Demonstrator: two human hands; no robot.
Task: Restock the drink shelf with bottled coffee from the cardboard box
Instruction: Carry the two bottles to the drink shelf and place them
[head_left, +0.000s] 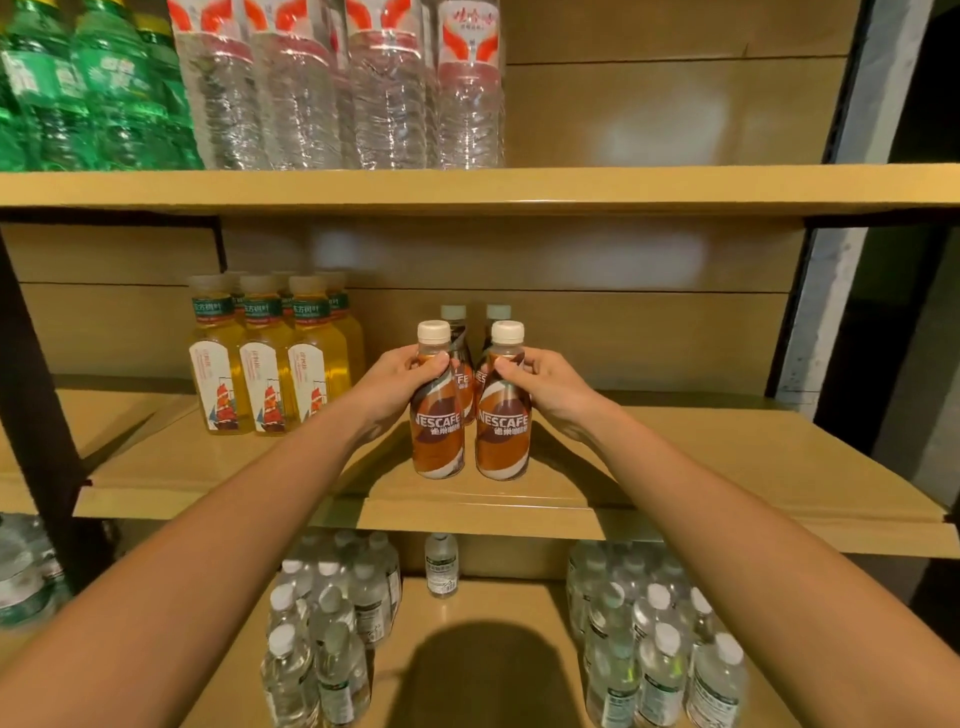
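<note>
Brown-and-white wrapped plastic coffee bottles with white caps, four in all, make a two-by-two block on the tan wooden middle shelf (675, 457). Your left hand (402, 382) grasps the front left coffee bottle (438, 436) at its shoulder, thumb across the front just under the cap, fingers curled round the far side. Your right hand (550, 384) grasps the front right coffee bottle (503, 441) the same way. Both front bottles are upright, side by side with a narrow gap, bases down at the shelf board near its front edge; you cannot tell whether they rest fully on it. The rear left coffee bottle (453, 313) and rear right coffee bottle (498, 313) stand directly behind, mostly hidden, caps showing above your fingers.

On the same shelf, left of the block and apart from it, is a cluster of yellow tea bottles with beige caps and ship labels (267, 374), upright in rows. The upper shelf (623, 189) carries tall clear water bottles with red-and-white labels (384, 93), with green plastic bottles (88, 88) to their left. The lower shelf (498, 603) holds small clear white-capped bottles: a left group (327, 623), a right group (654, 649), and a single small clear bottle (441, 564) at the back between them. A dark rounded shadow (483, 675) lies on the lower shelf's front.
</note>
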